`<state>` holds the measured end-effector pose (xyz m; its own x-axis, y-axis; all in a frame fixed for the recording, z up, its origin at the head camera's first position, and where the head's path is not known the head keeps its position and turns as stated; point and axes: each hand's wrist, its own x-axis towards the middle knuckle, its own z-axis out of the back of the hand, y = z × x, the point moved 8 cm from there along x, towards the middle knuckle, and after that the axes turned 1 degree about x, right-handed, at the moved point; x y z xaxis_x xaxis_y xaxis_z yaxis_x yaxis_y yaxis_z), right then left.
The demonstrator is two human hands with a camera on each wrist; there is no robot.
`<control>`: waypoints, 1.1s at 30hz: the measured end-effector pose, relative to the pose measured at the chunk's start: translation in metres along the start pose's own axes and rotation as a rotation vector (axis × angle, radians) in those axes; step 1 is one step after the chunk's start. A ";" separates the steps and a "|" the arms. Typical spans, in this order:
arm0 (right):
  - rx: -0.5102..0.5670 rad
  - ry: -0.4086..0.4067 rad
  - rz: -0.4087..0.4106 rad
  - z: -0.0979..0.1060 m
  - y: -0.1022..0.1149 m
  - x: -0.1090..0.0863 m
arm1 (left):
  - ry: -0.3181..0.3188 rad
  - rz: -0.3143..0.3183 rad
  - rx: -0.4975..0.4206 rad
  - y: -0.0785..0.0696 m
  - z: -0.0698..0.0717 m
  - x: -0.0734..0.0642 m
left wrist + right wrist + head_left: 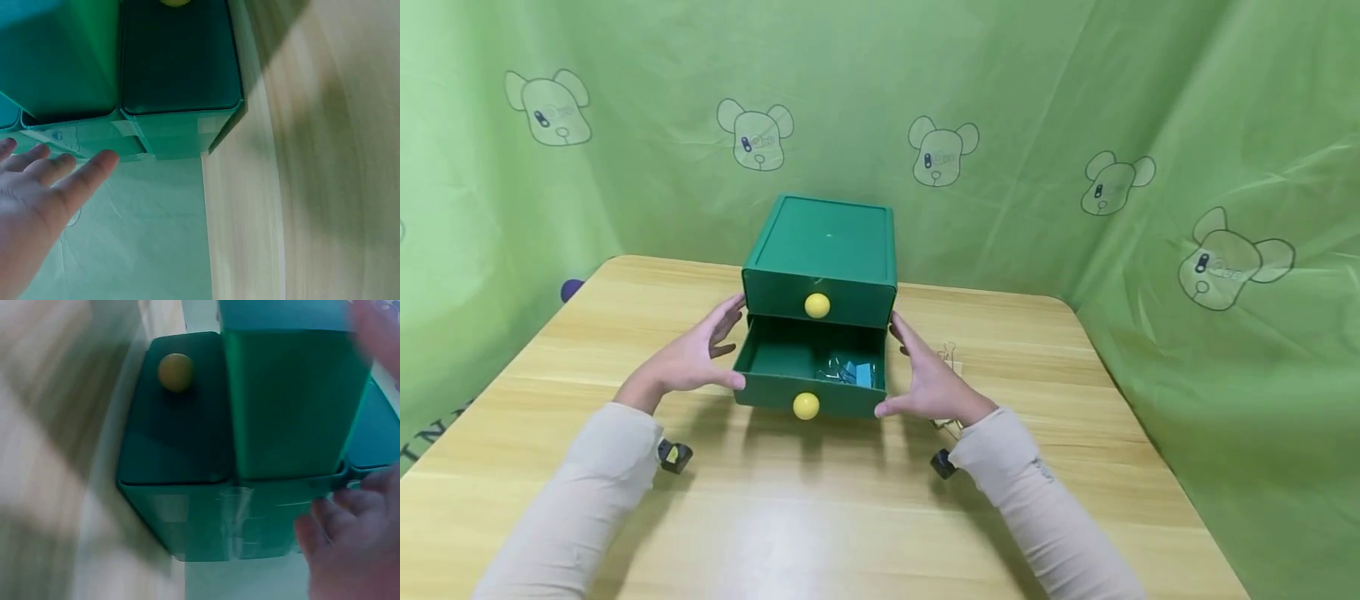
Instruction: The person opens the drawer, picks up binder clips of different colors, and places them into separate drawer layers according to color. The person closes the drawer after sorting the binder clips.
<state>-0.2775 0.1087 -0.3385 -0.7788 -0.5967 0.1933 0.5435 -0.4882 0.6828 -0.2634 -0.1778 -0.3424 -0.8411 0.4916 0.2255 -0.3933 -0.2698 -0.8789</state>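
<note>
A green desktop drawer unit (827, 237) stands near the back of the table, with its pulled-out drawer (775, 354) below a closed top drawer (775, 296). In the right wrist view, a closed bottom drawer (181, 431) with a yellow knob (176, 372) sits under the pulled-out one. Small light-blue pieces (863, 375) and something clear lie in the drawer's right part. My left hand (688, 358) is spread at the unit's left side, thumb at the drawer's front left corner. Opposite it, my right hand (936, 387) is spread likewise, thumb near the front right corner.
Wire-handled binder clips (953, 362) lie on the wooden table (805, 525), partly behind the right hand. A green curtain (850, 58) with mouse-head prints hangs behind and at both sides. A purple round thing (571, 289) shows past the table's left edge.
</note>
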 end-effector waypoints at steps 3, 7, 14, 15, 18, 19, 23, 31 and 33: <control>0.024 -0.082 -0.014 0.003 -0.005 0.005 | -0.071 0.059 0.023 0.002 0.004 0.004; 0.076 -0.228 0.009 0.011 -0.007 0.012 | -0.193 0.133 0.081 0.006 0.011 0.012; 0.000 -0.436 0.074 0.021 -0.008 0.019 | -0.458 0.170 0.296 0.002 0.021 0.024; -0.018 -0.458 0.080 0.022 -0.008 0.020 | -0.487 0.170 0.320 0.001 0.022 0.025; -0.066 -0.513 0.098 0.024 -0.006 0.022 | -0.545 0.162 0.387 -0.003 0.023 0.028; -0.079 -0.530 0.105 0.024 -0.006 0.022 | -0.555 0.155 0.403 -0.004 0.024 0.029; -0.124 -0.602 0.168 0.023 0.002 0.017 | -0.588 0.097 0.404 -0.013 0.027 0.029; 0.011 -0.218 0.155 -0.025 0.013 0.029 | -0.623 -0.164 0.460 -0.054 0.032 0.041; -0.002 -0.039 0.078 -0.045 0.012 0.035 | -0.596 -0.189 0.467 -0.057 0.030 0.048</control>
<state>-0.2843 0.0537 -0.3554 -0.7458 -0.6076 0.2730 0.6033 -0.4425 0.6634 -0.2927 -0.1634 -0.2695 -0.7500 0.0714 0.6576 -0.5539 -0.6112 -0.5654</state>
